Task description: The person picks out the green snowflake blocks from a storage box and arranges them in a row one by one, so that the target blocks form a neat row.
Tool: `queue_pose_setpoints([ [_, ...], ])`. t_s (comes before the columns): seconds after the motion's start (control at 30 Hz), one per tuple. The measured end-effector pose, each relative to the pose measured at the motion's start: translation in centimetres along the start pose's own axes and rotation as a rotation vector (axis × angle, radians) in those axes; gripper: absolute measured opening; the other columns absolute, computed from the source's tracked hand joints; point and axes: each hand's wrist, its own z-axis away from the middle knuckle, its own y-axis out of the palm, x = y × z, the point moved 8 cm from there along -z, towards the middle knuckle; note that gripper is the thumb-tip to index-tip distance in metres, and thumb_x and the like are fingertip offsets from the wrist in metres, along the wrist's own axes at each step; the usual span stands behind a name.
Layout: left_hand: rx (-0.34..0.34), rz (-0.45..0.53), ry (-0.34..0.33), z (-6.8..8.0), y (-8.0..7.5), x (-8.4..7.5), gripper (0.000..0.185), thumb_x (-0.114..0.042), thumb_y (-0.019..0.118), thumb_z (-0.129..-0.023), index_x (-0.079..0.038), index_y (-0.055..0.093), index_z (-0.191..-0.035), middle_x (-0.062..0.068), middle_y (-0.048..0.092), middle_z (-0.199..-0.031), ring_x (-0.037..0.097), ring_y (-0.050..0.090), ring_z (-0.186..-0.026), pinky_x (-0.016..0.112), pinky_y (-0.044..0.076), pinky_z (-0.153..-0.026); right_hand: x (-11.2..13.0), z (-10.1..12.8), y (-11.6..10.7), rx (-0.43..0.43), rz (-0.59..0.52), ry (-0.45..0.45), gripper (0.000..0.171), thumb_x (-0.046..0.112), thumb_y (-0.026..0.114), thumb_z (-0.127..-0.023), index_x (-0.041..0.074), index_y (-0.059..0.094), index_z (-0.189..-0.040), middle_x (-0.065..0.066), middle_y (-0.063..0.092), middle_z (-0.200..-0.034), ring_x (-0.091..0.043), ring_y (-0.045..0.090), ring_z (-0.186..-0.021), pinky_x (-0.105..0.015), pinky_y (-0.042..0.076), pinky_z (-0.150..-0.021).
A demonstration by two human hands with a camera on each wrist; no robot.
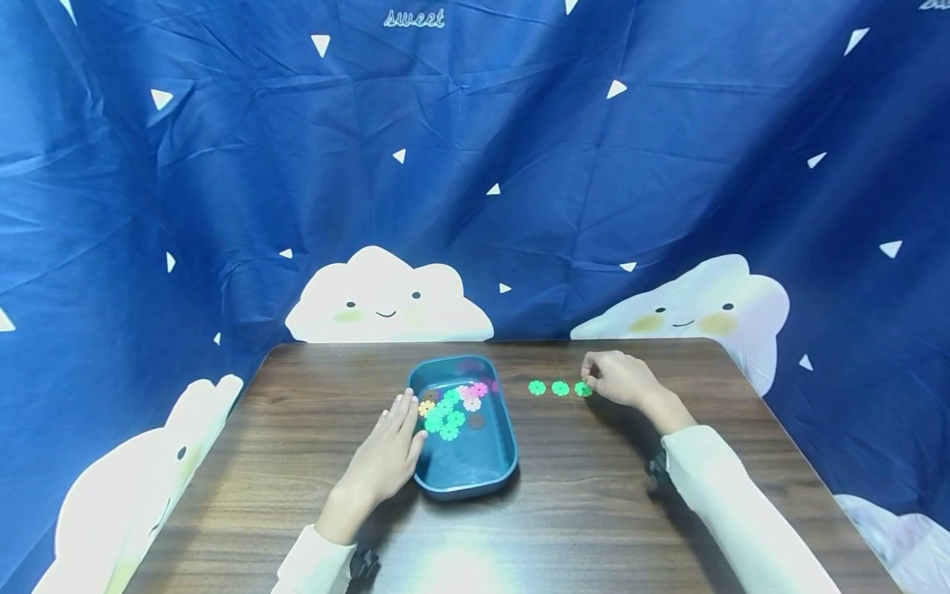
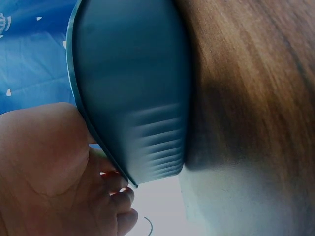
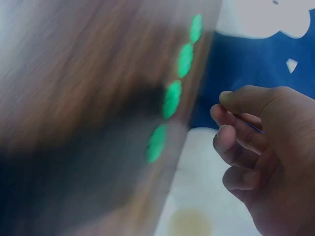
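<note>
My left hand (image 1: 386, 452) rests along the left rim of a blue plastic tray (image 1: 481, 462), its fingers extended. In the left wrist view the palm and fingers lie against the rim of the tray (image 2: 138, 73). Inside the tray are green, pink, yellow and brown flower-shaped discs (image 1: 449, 431). My right hand (image 1: 619, 379) hovers at the right end of a row of green flower-shaped discs (image 1: 560, 388). In the right wrist view its fingers are loosely bent with nothing visible between them, and several green discs (image 3: 172, 100) lie in line on the table.
The brown wood-grain table (image 1: 579, 511) ends at a far edge behind the tray and the row. Beyond it hangs a blue curtain (image 1: 534, 165) with white clouds and triangles. Dark wrist devices (image 1: 362, 563) sit at both sleeves.
</note>
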Motion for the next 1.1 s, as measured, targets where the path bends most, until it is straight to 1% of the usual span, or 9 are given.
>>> queue_pose_setpoints([
  [0.17,0.006,-0.008,-0.005,0.0,0.0,0.1,0.061,-0.034,0.04,-0.105,-0.001,0.026,-0.154,0.015,0.02,-0.163,0.031,0.021,-0.151,0.049,0.024,-0.122,4.4,-1.3,-1.2,-0.018,0.026,-0.067,0.006,0.025,0.066,-0.088,0.026,0.064,-0.083,0.01,0.063,-0.078,-0.012,0.059,-0.071,-0.04,0.05,-0.06],
  [0.27,0.01,-0.011,-0.006,0.0,0.0,0.1,0.061,-0.034,0.04,-0.105,-0.001,0.025,-0.154,0.015,0.019,-0.164,0.031,0.021,-0.151,0.049,0.024,-0.122,7.3,-2.1,-1.7,-0.013,0.036,-0.106,0.008,0.026,0.065,-0.089,0.027,0.063,-0.081,0.011,0.061,-0.076,-0.011,0.056,-0.068,-0.036,0.048,-0.059],
  [0.4,0.022,-0.006,-0.014,0.0,0.2,0.2,0.061,-0.034,0.04,-0.105,-0.002,0.024,-0.154,0.014,0.017,-0.164,0.03,0.019,-0.152,0.049,0.023,-0.123,11.1,-3.0,-2.0,0.007,0.035,-0.176,0.009,0.026,0.065,-0.091,0.027,0.063,-0.082,0.012,0.06,-0.076,-0.01,0.054,-0.067,-0.03,0.045,-0.056],
  [0.57,0.015,-0.003,-0.012,0.0,0.2,0.1,0.061,-0.034,0.04,-0.105,-0.002,0.025,-0.154,0.014,0.018,-0.164,0.03,0.019,-0.152,0.049,0.023,-0.123,15.0,-4.0,-1.8,0.017,0.037,-0.247,0.007,0.026,0.066,-0.091,0.027,0.065,-0.084,0.014,0.061,-0.076,-0.009,0.055,-0.069,-0.029,0.046,-0.059],
  [0.73,0.014,0.002,-0.013,0.1,0.1,0.0,0.06,-0.034,0.04,-0.105,-0.002,0.025,-0.154,0.014,0.019,-0.164,0.031,0.021,-0.151,0.049,0.024,-0.123,18.2,-4.8,-0.9,0.052,0.058,-0.316,0.006,0.027,0.066,-0.091,0.027,0.065,-0.085,0.016,0.061,-0.079,-0.008,0.056,-0.07,-0.03,0.049,-0.062],
  [0.87,0.012,0.002,-0.012,0.1,-0.1,-0.1,0.061,-0.034,0.04,-0.105,-0.001,0.026,-0.154,0.015,0.02,-0.163,0.031,0.021,-0.151,0.049,0.024,-0.122,20.4,-5.3,-0.3,0.078,0.062,-0.361,0.005,0.027,0.065,-0.091,0.027,0.065,-0.085,0.016,0.062,-0.081,-0.006,0.056,-0.069,-0.027,0.049,-0.061],
  [1.03,0.006,-0.015,0.0,0.1,0.0,0.0,0.06,-0.034,0.04,-0.105,0.001,0.028,-0.153,0.016,0.021,-0.163,0.032,0.022,-0.151,0.05,0.026,-0.122,22.7,-5.9,0.5,0.121,0.038,-0.406,0.008,0.023,0.065,-0.092,0.026,0.064,-0.084,0.014,0.062,-0.079,-0.004,0.055,-0.069,-0.023,0.048,-0.061],
  [1.1,0.007,-0.022,0.007,0.1,0.0,0.0,0.06,-0.033,0.04,-0.105,0.001,0.029,-0.153,0.016,0.021,-0.163,0.032,0.022,-0.151,0.05,0.026,-0.122,23.5,-6.1,0.9,0.142,0.028,-0.424,0.007,0.022,0.063,-0.093,0.025,0.065,-0.086,0.014,0.062,-0.08,-0.004,0.055,-0.069,-0.022,0.048,-0.062],
])
